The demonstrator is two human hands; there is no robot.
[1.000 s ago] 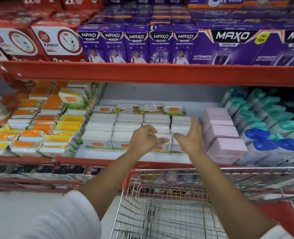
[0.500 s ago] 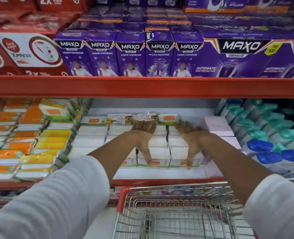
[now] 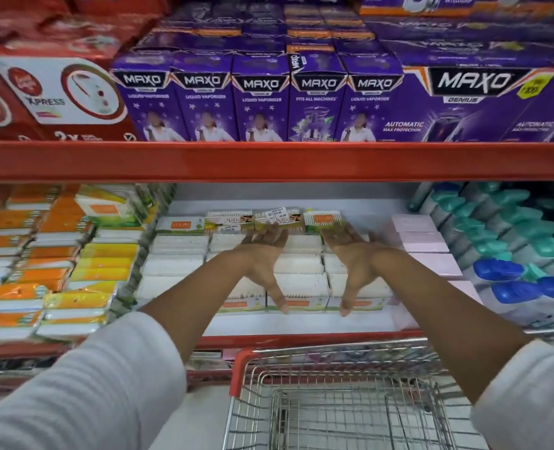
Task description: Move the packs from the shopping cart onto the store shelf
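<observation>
Packs (image 3: 296,271) sit in rows on the shelf (image 3: 295,323), white tops up, labels facing me; I count roughly four columns running back toward a few labelled packs standing at the rear. Both hands are laid flat on the middle rows. Left hand (image 3: 264,258) is spread, palm down, thumb hooked over the front edge of a front pack; it grips nothing that I can see. Right hand (image 3: 355,258) mirrors it, fingers splayed toward the back, thumb down at the front edge, also holding nothing.

I judge this as squaring up or pressing the rows into line, not carrying.

Cart (image 3: 334,410) below: the part of the wire basket in view is bare, no packs showing. So I read the task as near done, perhaps only tidying left.

Limits: cart is cut off by the bottom edge and both sleeves, so packs could lie out of sight there. The hands cover the packs under them. Edges of the view are blurred; the orange packs at left (image 3: 58,271) and bottles at right (image 3: 512,254) are hard to read. Rear of the shelf is dim.
</observation>
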